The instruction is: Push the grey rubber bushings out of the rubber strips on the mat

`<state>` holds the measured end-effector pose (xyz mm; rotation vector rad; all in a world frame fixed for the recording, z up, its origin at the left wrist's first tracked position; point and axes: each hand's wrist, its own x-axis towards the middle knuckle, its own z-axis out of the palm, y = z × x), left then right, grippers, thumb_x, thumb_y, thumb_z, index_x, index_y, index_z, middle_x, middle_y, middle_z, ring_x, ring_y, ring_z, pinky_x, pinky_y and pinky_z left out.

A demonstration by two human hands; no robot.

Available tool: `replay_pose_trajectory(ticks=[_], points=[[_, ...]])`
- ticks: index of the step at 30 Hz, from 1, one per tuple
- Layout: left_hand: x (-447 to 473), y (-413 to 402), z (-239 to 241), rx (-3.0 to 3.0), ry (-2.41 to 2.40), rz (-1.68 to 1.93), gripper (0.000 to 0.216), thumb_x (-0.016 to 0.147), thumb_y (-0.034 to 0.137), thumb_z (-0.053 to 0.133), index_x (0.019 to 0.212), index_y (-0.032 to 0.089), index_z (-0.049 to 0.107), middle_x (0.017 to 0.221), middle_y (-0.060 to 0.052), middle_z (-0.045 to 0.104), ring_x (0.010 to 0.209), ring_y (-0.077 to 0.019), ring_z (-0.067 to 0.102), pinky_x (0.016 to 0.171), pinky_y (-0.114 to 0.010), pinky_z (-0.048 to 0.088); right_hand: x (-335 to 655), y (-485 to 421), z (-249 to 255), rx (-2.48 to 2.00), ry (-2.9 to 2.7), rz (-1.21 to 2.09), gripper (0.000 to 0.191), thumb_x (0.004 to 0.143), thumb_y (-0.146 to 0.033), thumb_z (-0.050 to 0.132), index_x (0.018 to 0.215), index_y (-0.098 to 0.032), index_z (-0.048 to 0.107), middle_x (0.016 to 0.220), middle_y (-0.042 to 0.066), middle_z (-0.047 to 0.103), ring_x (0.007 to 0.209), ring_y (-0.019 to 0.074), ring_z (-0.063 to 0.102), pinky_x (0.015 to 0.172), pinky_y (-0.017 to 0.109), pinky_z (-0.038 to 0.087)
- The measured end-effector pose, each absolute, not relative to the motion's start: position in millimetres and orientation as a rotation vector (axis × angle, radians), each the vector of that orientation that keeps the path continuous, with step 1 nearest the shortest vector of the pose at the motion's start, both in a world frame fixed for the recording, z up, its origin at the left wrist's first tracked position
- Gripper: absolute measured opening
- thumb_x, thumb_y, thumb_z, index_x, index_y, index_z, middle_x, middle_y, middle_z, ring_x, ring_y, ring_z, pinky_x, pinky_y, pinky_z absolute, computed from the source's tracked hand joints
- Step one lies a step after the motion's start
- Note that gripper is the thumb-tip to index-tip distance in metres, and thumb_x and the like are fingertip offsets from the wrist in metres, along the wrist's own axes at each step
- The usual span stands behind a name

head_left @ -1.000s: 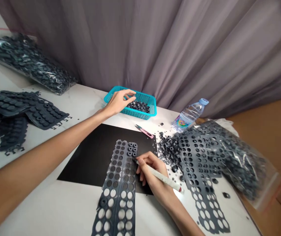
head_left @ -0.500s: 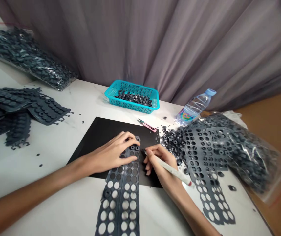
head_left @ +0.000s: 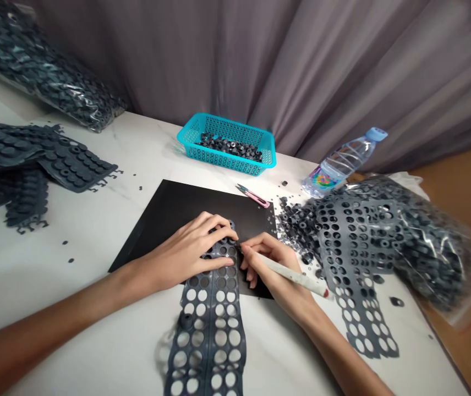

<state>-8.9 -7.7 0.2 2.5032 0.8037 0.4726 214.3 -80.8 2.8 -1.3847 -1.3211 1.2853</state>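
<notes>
- Left hand [head_left: 194,247]: fingers open, thumb apart, over the upper end of the perforated strip [head_left: 209,330], seemingly touching it.
- Right hand [head_left: 279,286]: fingers gripping a white pen-like tool [head_left: 291,274].
- Perforated strip: upper part over the black mat [head_left: 178,203], the rest over the tabletop [head_left: 107,346].
</notes>
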Motion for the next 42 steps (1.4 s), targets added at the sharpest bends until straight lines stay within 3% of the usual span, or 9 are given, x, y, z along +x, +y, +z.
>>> replay_pose_trajectory(ticks=[42], points=[[-9.9,-7.8,-1.5,2.549,0.787,0.452,0.034,0.102,0.044,0.06,0.134,0.03,0.059,0.135,-0.004,0.058,0.127,-0.0253,0.05,0.108,-0.042,0.046,210.3,-77.2,-6.2,-1.415,-1.284,1.264,0.028,0.096,-0.046,0.068,0.09,-0.019,0.063,0.069,0.0,0.068,0.05,0.011,0.06,0.044,0.019,0.05]])
